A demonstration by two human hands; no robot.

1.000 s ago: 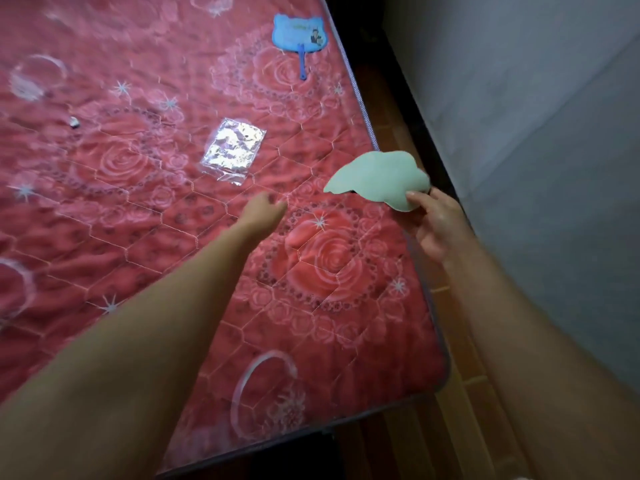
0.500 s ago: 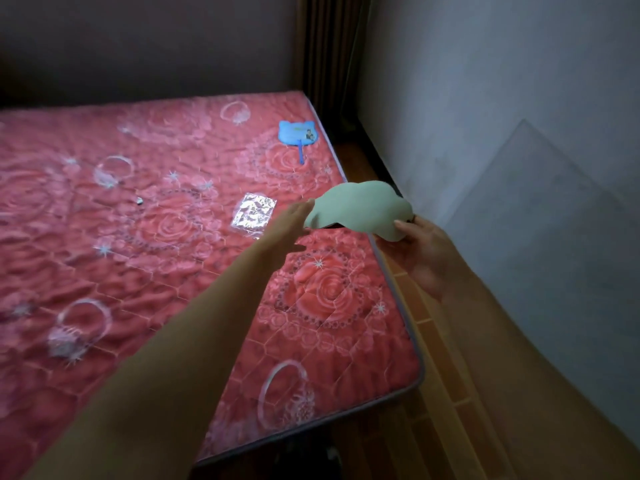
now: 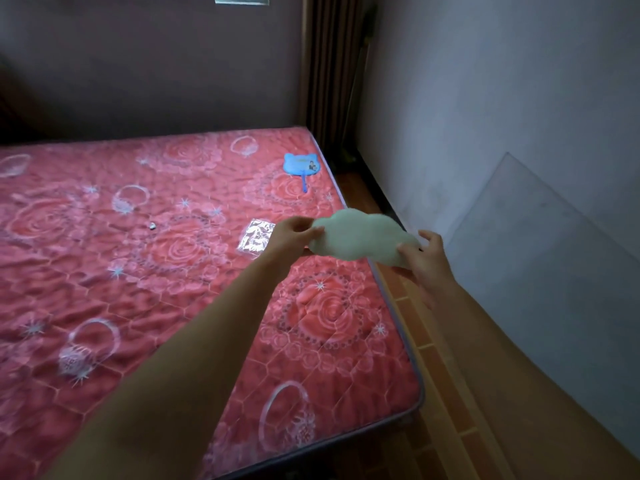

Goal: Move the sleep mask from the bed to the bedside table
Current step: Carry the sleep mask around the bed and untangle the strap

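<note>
From the head camera: both arms are out over the right edge of the bed (image 3: 145,271), and the pale green, cloud-shaped sleep mask (image 3: 360,237) is up in the air between them, clear of the red quilted cover. The left hand (image 3: 294,233) pinches its left end between thumb and fingertips. The right hand (image 3: 427,261) grips the right end, fingers curled round the edge. On the cover behind lie a shiny foil packet (image 3: 256,233), partly hidden by the left hand, and a blue hand fan (image 3: 300,166) near the far corner.
</note>
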